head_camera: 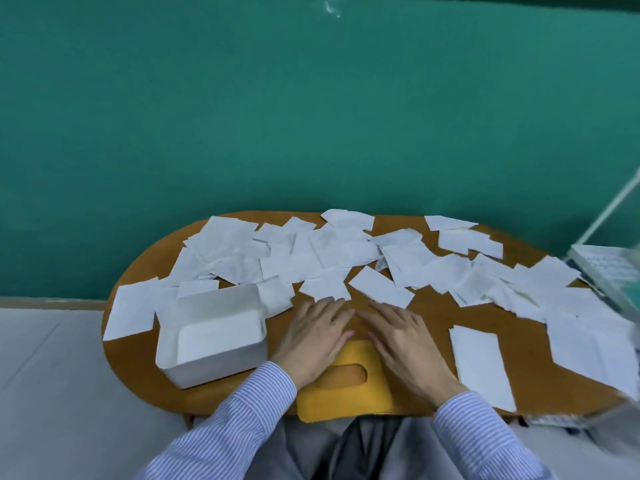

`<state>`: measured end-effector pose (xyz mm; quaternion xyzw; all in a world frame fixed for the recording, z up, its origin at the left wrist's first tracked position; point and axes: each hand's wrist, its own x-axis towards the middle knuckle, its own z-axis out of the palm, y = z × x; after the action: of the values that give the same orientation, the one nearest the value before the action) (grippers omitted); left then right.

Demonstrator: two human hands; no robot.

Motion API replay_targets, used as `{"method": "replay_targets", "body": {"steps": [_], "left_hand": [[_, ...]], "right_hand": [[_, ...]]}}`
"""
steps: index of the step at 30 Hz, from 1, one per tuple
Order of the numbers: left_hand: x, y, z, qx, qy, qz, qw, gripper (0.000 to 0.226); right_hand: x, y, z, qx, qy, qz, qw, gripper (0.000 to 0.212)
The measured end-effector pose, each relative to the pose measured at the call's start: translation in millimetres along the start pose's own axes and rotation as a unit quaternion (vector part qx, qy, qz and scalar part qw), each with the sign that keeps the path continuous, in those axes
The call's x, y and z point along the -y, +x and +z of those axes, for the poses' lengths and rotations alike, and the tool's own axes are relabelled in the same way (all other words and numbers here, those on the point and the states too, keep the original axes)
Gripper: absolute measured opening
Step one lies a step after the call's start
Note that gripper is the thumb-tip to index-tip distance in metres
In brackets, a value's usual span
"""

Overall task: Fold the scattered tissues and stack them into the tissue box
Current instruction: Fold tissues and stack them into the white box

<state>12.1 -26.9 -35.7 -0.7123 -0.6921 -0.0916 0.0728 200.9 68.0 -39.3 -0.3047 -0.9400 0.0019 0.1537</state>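
Observation:
Several white tissues (pixel 325 251) lie scattered over the far half of the oval wooden table (pixel 138 372). A white tissue box (pixel 214 337), open at the top, stands at the near left. Its yellow lid (pixel 343 393) with an oval slot lies at the table's front edge. My left hand (pixel 315 337) and my right hand (pixel 401 337) rest flat side by side, fingers straight, over the lid's far end, holding nothing. A long folded tissue (pixel 483 367) lies just to the right of my right hand.
A green wall (pixel 311 116) rises right behind the table. A clear container (pixel 613 275) with a white pole stands at the far right edge. Pale floor (pixel 52 375) shows to the left.

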Motion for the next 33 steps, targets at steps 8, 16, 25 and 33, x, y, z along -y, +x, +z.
{"method": "replay_targets", "body": {"steps": [8, 16, 25, 33], "left_hand": [[-100, 65, 41, 0.087, -0.052, 0.104, 0.989, 0.049], [-156, 96, 69, 0.146, -0.071, 0.183, 0.97, 0.048], [-134, 91, 83, 0.139, -0.082, 0.214, 0.963, 0.048], [-113, 82, 83, 0.095, -0.112, 0.219, 0.965, 0.036]], "right_hand": [[-93, -92, 4, 0.028, -0.023, 0.186, 0.982, 0.044], [-133, -127, 6, 0.136, 0.034, 0.255, 0.957, 0.058], [-162, -138, 14, 0.068, 0.159, 0.11, 0.979, 0.076], [-161, -134, 19, 0.034, 0.164, 0.114, 0.979, 0.054]]}}
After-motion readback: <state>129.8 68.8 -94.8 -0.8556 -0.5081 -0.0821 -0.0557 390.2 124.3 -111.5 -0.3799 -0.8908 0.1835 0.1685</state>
